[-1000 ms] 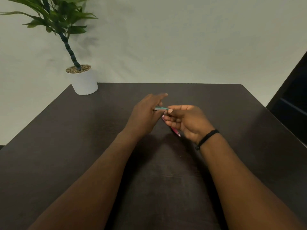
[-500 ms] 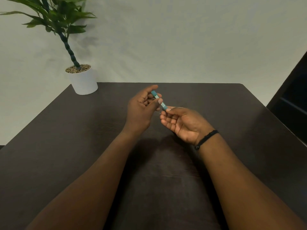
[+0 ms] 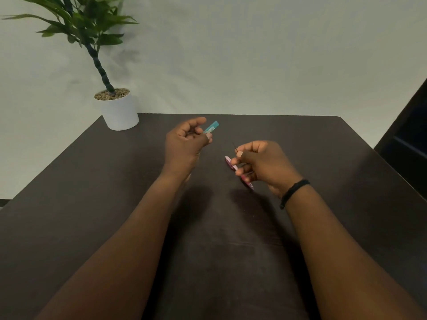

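Note:
My left hand [image 3: 184, 146] is raised above the dark table [image 3: 92, 204] and pinches a small teal case [image 3: 211, 127], whose free end points up and to the right. To its right, my right hand [image 3: 265, 165] pinches a thin dark rod [image 3: 234, 146] between thumb and forefinger. The lower fingers of that hand curl round a pink pen [image 3: 231, 163], which slants down to the right beneath the hand. A black band sits on the right wrist. The two hands are apart.
A white pot with a green plant [image 3: 120, 112] stands at the table's far left corner, against a pale wall. A dark piece of furniture [image 3: 411, 139] stands beyond the table's right edge.
The hands have drawn apart: the left went up and left with the teal case, the right went right and now shows a thin dark rod pinched in it.

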